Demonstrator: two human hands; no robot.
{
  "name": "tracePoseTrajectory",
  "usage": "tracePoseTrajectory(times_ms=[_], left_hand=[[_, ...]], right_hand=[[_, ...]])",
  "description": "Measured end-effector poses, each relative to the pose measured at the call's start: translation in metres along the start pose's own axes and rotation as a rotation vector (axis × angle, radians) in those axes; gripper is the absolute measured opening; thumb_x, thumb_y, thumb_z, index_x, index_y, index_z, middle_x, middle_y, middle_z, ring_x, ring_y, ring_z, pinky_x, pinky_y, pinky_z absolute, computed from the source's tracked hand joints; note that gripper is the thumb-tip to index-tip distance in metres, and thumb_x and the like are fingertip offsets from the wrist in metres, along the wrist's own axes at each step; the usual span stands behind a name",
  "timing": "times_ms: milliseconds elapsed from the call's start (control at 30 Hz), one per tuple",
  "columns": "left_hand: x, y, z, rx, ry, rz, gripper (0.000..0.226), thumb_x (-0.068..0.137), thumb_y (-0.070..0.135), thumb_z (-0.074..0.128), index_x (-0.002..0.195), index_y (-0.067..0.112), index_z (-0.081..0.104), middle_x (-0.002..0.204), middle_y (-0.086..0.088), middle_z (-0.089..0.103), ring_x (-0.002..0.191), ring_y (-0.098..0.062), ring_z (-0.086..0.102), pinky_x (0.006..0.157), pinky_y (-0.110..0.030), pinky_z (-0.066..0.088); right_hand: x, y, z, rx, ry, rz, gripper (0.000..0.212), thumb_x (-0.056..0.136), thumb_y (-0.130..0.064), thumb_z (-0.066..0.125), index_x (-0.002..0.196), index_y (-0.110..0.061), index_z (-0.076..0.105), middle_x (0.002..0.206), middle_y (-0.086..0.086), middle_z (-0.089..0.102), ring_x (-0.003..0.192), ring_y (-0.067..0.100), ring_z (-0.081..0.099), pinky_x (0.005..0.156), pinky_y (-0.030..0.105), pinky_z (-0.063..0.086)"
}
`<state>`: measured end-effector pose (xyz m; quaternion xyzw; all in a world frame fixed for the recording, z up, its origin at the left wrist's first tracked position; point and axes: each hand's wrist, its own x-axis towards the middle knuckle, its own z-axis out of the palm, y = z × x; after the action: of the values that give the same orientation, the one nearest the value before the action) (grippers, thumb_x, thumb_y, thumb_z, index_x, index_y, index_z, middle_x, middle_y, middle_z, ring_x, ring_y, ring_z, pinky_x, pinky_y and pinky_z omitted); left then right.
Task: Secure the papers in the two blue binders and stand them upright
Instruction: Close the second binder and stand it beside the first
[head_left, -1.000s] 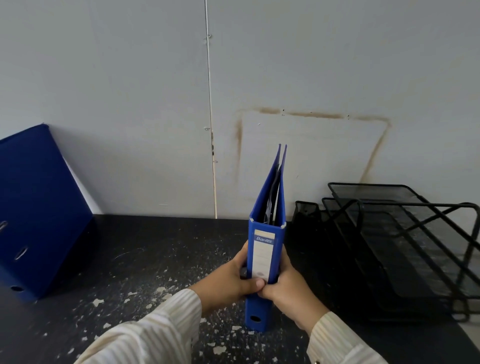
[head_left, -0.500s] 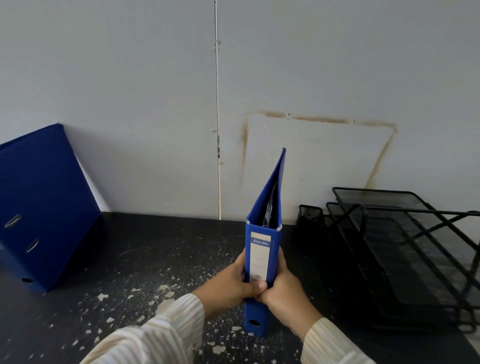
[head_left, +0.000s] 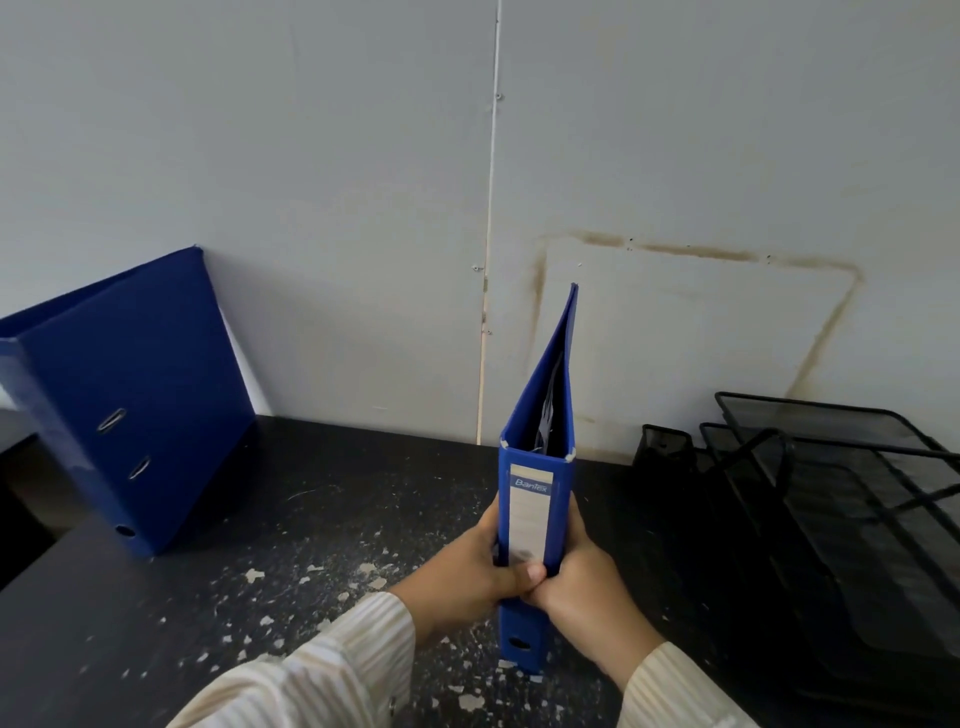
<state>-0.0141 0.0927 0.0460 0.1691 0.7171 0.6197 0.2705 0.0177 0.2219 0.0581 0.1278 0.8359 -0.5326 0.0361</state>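
Observation:
A blue binder (head_left: 540, 415) stands upright on the black desk (head_left: 322, 499), spine with a white label facing me, covers closed to a narrow wedge with papers showing inside at the top. My left hand (head_left: 462, 577) grips its left side and my right hand (head_left: 587, 587) its right side, thumbs meeting over the lower spine. A second blue binder (head_left: 130, 395) stands at the far left, leaning back against the grey wall, its cover with two ring holes facing me.
A black wire mesh tray stack (head_left: 841, 499) sits close to the right of the held binder, against the wall (head_left: 363, 182). The desk surface is chipped with pale flecks near my sleeves. The desk's left edge drops off at the far left.
The held binder's covers have closed from slightly apart to a tight wedge. The view has shifted left, bringing more of the left binder into sight. Both hands keep their grip.

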Motion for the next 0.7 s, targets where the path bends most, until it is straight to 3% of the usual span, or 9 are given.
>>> tracePoseTrajectory(times_ms=[100, 233, 500, 600, 700], left_hand=[[-0.005, 0.001, -0.014, 0.018, 0.016, 0.006, 0.067, 0.087, 0.017, 0.068, 0.137, 0.044, 0.033, 0.117, 0.022, 0.065, 0.115, -0.001, 0.059, 0.106, -0.037, 0.046], [-0.017, 0.0, -0.04, 0.041, 0.039, 0.01, 0.071, 0.085, 0.018, 0.069, 0.141, 0.04, 0.031, 0.118, 0.022, 0.065, 0.117, -0.002, 0.058, 0.107, -0.039, 0.044], [-0.059, -0.003, -0.123, 0.109, 0.082, 0.01, 0.063, 0.088, 0.016, 0.066, 0.128, 0.052, 0.032, 0.111, 0.028, 0.064, 0.108, 0.012, 0.057, 0.096, -0.018, 0.048], [-0.075, -0.007, -0.152, 0.108, 0.096, 0.006, 0.068, 0.088, 0.019, 0.066, 0.137, 0.046, 0.029, 0.114, 0.028, 0.063, 0.111, 0.01, 0.056, 0.1, -0.022, 0.046], [-0.09, -0.011, -0.184, 0.104, 0.1, 0.001, 0.067, 0.088, 0.019, 0.066, 0.136, 0.046, 0.029, 0.114, 0.026, 0.062, 0.11, 0.011, 0.056, 0.1, -0.022, 0.047]], right_hand=[[0.003, -0.009, 0.008, 0.016, -0.019, -0.006, 0.076, 0.089, -0.019, 0.063, 0.147, -0.041, 0.018, 0.134, 0.002, 0.05, 0.122, 0.022, 0.05, 0.105, 0.044, 0.043], [0.005, -0.024, 0.03, 0.032, -0.055, -0.021, 0.074, 0.089, -0.017, 0.063, 0.146, -0.041, 0.021, 0.121, -0.005, 0.053, 0.105, 0.013, 0.052, 0.096, 0.034, 0.049], [0.009, -0.069, 0.11, -0.018, -0.088, -0.03, 0.086, 0.082, -0.014, 0.071, 0.147, -0.038, 0.019, 0.124, -0.001, 0.054, 0.1, 0.011, 0.05, 0.093, 0.032, 0.049], [0.011, -0.082, 0.139, -0.02, -0.106, -0.053, 0.089, 0.078, -0.013, 0.074, 0.146, -0.037, 0.023, 0.107, -0.009, 0.052, 0.089, 0.004, 0.051, 0.078, 0.019, 0.05], [0.013, -0.098, 0.169, -0.032, -0.116, -0.061, 0.089, 0.079, -0.013, 0.073, 0.147, -0.037, 0.021, 0.106, -0.011, 0.05, 0.087, 0.002, 0.05, 0.071, 0.013, 0.045]])
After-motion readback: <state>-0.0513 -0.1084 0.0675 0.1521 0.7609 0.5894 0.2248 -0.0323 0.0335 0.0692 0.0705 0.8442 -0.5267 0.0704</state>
